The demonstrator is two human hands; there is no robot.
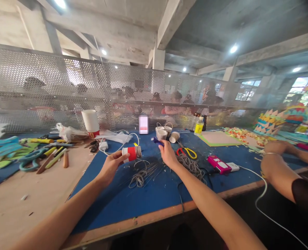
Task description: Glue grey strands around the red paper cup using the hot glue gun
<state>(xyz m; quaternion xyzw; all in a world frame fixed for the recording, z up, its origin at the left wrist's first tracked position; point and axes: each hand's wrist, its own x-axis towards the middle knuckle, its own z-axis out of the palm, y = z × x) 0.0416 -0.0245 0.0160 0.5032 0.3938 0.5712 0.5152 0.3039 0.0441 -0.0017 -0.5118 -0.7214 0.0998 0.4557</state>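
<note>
My left hand (113, 166) grips a paper cup (131, 153) lying sideways, red and white, with grey cord wound round its right end. A loose strand of cord hangs below that end. To the right of the cup, my right hand (167, 153) is closed on a dark blue tool (157, 141), its kind mostly hidden by the fingers. Beneath and between my hands lies a coil of grey cord (140, 178); a larger tangle of cord (191, 165) is beside my right wrist. Scissors with yellow handles (190, 153) rest behind that tangle.
Several cord-wrapped cups (162, 133) stand at the back of the blue mat (101, 205). Stacked paper cups (90, 121), pliers and scissors (34, 159) are at left. A pink device (219, 164) with a white cable lies right, near another person's arm (277, 163). A yellow bottle (199, 126) stands behind.
</note>
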